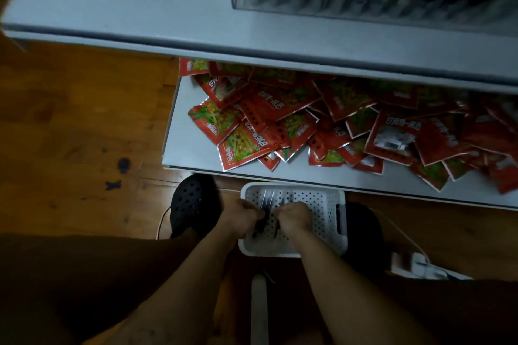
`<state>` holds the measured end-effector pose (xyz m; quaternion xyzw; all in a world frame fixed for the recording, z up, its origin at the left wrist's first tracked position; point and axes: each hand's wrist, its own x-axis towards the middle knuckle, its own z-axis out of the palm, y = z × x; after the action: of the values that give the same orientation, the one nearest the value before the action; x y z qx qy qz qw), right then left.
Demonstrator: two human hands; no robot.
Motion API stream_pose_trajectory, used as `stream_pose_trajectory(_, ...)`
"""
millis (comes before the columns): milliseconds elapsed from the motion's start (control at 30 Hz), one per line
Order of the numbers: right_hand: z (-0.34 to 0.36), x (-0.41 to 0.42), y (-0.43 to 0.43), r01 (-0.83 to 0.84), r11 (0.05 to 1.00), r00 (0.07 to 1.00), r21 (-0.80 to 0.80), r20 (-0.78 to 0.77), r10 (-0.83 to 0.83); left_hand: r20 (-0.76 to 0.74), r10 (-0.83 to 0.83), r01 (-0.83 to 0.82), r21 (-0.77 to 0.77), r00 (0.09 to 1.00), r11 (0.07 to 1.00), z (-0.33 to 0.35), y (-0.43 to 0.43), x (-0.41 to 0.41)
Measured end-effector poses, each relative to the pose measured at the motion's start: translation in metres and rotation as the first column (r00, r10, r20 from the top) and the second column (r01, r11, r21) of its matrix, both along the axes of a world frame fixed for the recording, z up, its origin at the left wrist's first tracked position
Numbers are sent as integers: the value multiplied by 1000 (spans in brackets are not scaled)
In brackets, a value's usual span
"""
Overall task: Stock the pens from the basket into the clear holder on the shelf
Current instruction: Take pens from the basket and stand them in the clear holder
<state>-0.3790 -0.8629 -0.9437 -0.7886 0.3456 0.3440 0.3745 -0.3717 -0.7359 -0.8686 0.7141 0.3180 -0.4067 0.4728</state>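
Wooden floor [70, 120] under two grey shelves. The upper shelf [126, 3] carries one clear holder [280, 7], its slots holding dark and pale pens, blurred beyond counting. The upper shelf's edge overhangs the lower shelf [190, 148], which bears a heap of red packets [308, 120]. One white perforated basket [308, 189] sits on the floor between two black shoes [193, 202], with a white power strip [412, 263] to its right. Both arms reach down into the basket: left hand [238, 217] and right hand [294, 217], knuckles up, fingers curled round a bundle of pens [266, 202]; number indistinct.
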Motion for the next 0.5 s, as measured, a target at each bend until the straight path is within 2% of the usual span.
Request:
stream_pose_trajectory(100,41,3,-12,71,994,993,79,87,-78,85,-20,20,-8,996,1000,25,-5,5)
stream_pose_trajectory(233,100,11,-25,140,933,974,331,126,-191,241,-14,18,-13,971,1000,67,-12,10)
stream_pose_trajectory(367,170,17,-35,10,889,946,458,284,-157,413,19,-10,-24,910,1000,125,-12,14)
stream_pose_trajectory(500,230,14,-46,-89,904,856,417,496,-145,554,48,-16,-64,831,998,189,-17,12)
